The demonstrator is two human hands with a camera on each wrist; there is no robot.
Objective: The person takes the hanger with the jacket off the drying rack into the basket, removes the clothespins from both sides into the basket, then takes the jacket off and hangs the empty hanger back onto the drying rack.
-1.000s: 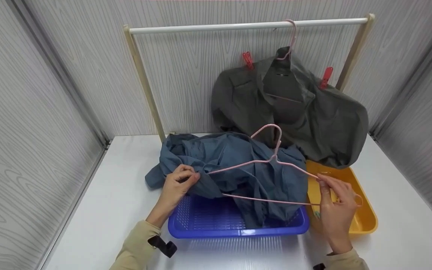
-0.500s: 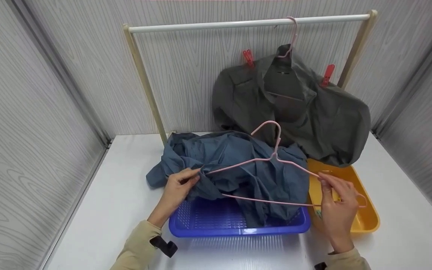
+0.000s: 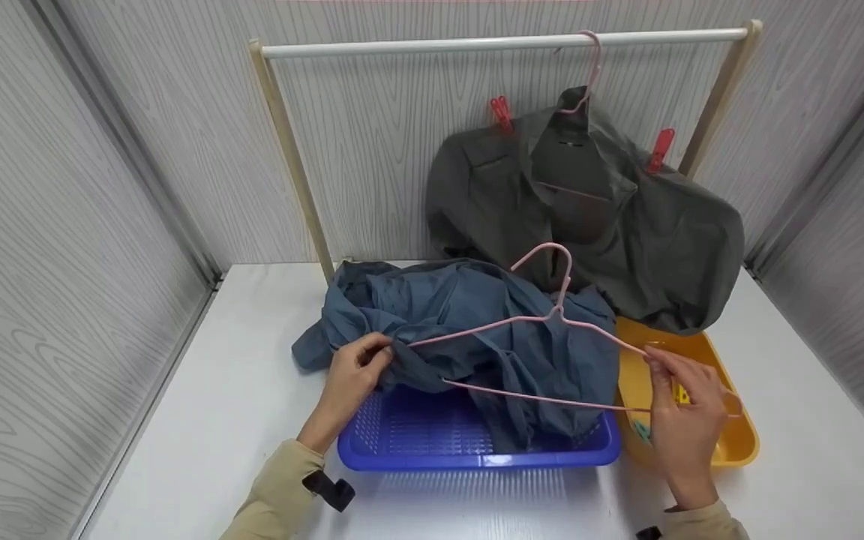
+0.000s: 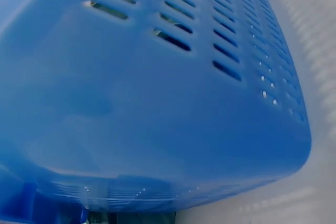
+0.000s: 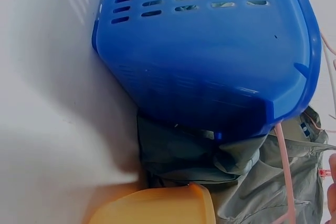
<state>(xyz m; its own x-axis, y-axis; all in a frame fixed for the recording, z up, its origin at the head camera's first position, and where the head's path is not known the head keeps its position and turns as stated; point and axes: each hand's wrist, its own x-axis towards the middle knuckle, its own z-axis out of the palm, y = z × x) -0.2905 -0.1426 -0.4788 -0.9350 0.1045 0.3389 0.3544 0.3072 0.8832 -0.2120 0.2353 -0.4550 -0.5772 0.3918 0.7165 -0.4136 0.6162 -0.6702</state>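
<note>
White surface (image 3: 252,360), bearing the items below. Clothes rack (image 3: 417,48), pale uprights and white rail, at the back. Dark grey garment (image 3: 664,240), hung from the rail at right. Blue garment (image 3: 439,296), crumpled, lying over and partly inside the basket. Blue basket (image 3: 477,460), perforated, in front of the rack. Yellow bin (image 3: 738,448), just right of the basket. Pink hanger (image 3: 558,313), held above the blue garment, hook upward; left end covered by blue cloth, right end above the bin. Second hanger (image 3: 595,67), also pink, hooked on the rail within the grey garment. Right hand (image 3: 691,412), grip pinching the pink hanger's right arm. Left hand (image 3: 352,375), grip pinching blue cloth at the hanger's left end; whether it also holds the wire is hidden. Red clips (image 3: 660,151), two, one on each grey shoulder.
</note>
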